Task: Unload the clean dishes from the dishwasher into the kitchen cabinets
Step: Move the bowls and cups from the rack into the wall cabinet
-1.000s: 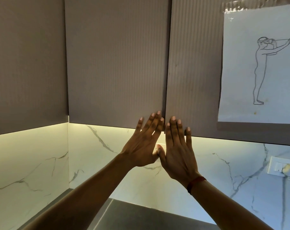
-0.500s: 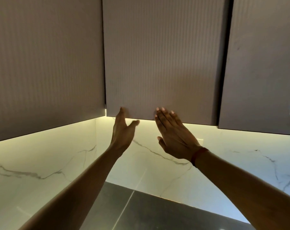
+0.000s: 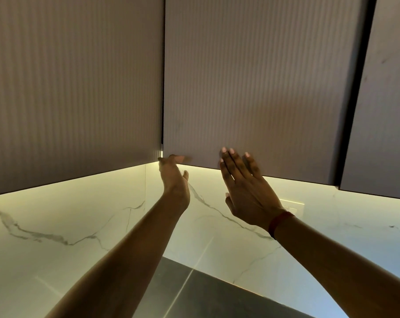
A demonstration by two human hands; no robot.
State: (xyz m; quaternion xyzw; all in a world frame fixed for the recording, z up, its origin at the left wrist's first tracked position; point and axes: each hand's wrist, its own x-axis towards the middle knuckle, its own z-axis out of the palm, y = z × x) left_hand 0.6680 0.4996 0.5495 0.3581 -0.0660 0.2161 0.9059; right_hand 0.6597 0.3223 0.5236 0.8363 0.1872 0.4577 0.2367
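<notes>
Left grip (image 3: 175, 182) is at the lower left corner of the middle cabinet door (image 3: 263, 88), fingertips blurred against its bottom edge; whether they hook it, I cannot tell. Right grip (image 3: 247, 191), fingers straight and spread, hovers before the same edge, further right.

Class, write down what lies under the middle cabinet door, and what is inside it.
Under the door: a glowing marble wall and a dark counter. The left hand reaches its lower edge; the right hand hovers open. The inside is hidden: the door covers it.

Left hand (image 3: 175, 187), right hand (image 3: 247, 191) aloft
</notes>
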